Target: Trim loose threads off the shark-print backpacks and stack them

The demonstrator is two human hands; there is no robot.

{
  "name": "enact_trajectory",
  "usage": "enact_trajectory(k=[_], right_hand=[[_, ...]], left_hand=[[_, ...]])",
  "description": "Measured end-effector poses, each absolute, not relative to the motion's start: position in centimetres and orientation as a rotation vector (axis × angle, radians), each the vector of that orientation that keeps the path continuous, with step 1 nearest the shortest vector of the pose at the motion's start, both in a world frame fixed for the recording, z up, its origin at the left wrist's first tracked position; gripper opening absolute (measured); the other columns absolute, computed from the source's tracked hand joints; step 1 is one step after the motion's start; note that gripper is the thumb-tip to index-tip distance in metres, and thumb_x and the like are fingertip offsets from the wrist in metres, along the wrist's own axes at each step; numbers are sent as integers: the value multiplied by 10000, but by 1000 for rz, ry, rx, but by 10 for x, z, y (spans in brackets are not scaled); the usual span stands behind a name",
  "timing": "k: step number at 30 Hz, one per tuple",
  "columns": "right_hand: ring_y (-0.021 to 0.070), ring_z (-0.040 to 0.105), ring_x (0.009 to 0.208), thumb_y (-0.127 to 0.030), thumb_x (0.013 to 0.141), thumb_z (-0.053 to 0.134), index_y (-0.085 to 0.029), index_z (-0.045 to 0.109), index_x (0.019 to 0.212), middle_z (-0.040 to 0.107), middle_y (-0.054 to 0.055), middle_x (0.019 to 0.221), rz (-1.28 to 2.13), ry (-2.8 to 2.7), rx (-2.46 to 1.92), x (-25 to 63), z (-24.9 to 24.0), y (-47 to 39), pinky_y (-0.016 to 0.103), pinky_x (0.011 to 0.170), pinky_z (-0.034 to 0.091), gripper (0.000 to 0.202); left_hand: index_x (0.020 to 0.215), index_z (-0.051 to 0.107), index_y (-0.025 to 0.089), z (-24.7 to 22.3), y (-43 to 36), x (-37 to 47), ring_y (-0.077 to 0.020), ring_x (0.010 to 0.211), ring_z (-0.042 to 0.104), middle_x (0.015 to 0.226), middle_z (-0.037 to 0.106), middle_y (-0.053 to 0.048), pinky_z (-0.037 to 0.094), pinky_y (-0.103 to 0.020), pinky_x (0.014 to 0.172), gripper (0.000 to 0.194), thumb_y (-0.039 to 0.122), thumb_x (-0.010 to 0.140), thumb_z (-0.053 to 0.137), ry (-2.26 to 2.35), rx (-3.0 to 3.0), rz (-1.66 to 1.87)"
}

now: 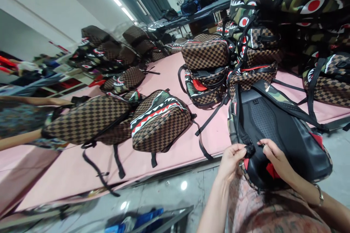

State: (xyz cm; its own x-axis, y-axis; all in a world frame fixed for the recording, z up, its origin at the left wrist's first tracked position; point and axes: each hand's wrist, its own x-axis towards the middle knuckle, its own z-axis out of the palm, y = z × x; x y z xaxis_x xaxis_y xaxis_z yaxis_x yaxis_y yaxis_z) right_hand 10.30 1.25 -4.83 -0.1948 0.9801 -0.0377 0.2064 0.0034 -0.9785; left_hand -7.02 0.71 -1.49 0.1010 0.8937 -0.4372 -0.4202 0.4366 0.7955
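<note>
Head view: pink surface [161, 72] beyond your backpack [295, 127], glossy floor [197, 178] left of it. Backpack: black padded back, checked edge. Left hand [231, 162] pinches bunched strap [249, 151]; right hand [276, 158] pinched closed, contents unclear.

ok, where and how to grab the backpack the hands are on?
Probably the wide shoulder strap on the picture's right, from above: the backpack has its back facing up, and that strap slants across it, clear of the left hand and right hand.
</note>
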Motion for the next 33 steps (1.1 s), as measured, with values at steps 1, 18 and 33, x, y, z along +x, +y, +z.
enact_trajectory(k=[1, 18, 33], right_hand=[[190, 581, 877, -376, 867, 420, -197, 539, 1015, 626, 39, 927, 1206, -1562, -1284, 108, -47, 11, 286, 767, 451, 261], [162, 593, 721, -368, 870, 461, -207, 575, 909, 646, 17, 814, 1152, -1837, -1217, 118, -35, 7, 260, 651, 438, 202], [142, 596, 694, -310, 876, 459, -188, 576, 875, 636, 17, 771, 989, -1811, -1184, 120, -46, 10, 227, 621, 467, 170]], left_hand=[[710, 671, 94, -15, 7, -70, -85, 554, 518, 622, 633, -29, 359, -200, 576, 267, 297, 570, 772, 1063, 543, 1050], [726, 677, 105, -19, 7, -61, -88, 555, 491, 627, 616, -22, 333, -202, 559, 263, 300, 571, 762, 1120, 563, 1072], [704, 683, 78, -15, 11, -56, -50, 441, 394, 488, 529, 9, 278, -191, 469, 269, 267, 532, 767, 1099, 429, 1080]])
